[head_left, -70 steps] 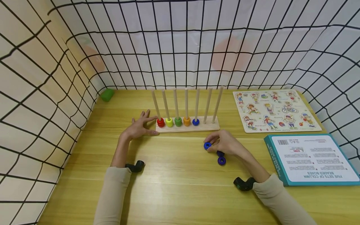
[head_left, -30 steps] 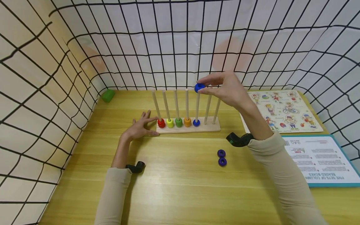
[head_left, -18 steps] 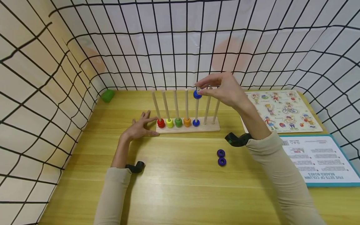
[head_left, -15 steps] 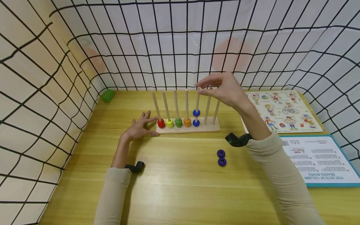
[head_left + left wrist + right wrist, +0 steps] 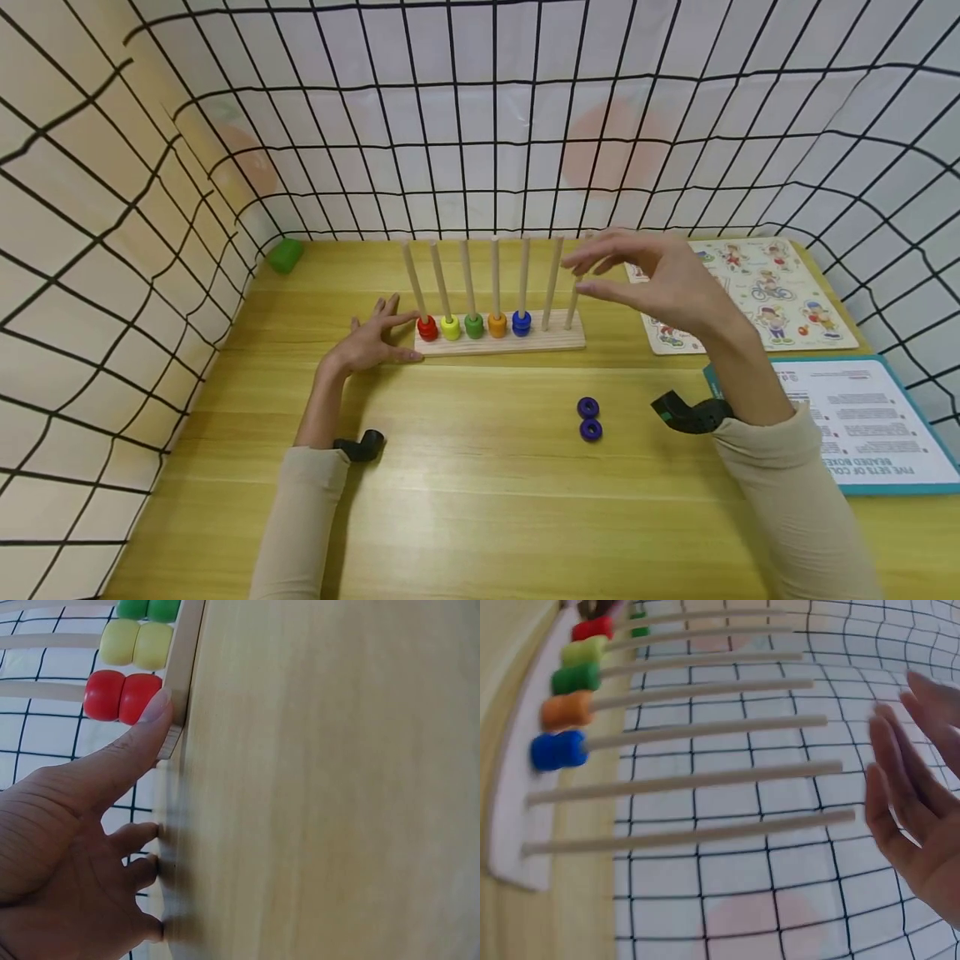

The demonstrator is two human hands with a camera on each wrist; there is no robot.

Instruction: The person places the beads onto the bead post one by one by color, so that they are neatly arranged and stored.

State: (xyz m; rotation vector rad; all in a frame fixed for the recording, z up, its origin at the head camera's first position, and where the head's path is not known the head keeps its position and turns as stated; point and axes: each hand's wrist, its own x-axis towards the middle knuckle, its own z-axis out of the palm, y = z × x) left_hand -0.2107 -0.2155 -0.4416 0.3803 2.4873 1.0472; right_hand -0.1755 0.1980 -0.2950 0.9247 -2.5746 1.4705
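Observation:
A wooden peg stand (image 5: pixel 502 343) with a row of upright rods stands on the table. Paired beads sit at the bottom of its rods: red (image 5: pixel 427 328), yellow (image 5: pixel 450 327), green (image 5: pixel 474 326), orange (image 5: pixel 497 325) and blue (image 5: pixel 522 323). The two rightmost rods are bare. My left hand (image 5: pixel 365 340) rests at the stand's left end, thumb on the base edge beside the red beads, other fingertips spread on the table. My right hand (image 5: pixel 667 279), nothing between its loosely bent fingers, is raised beside the rightmost rod. Two purple beads (image 5: pixel 588 407) lie on the table.
Behind the right hand lies a picture puzzle board (image 5: pixel 772 300), partly covered by it. A teal-edged box (image 5: pixel 877 425) is at the right, overlapped by the right forearm. A green block (image 5: pixel 285 255) sits at the back left. Black netting (image 5: pixel 495 150) lines the back and sides.
The right hand carried a blue bead from the table to the fifth rod and let it go. The bead slid down onto the other blue one, and the hand moved right. The left hand stayed put.

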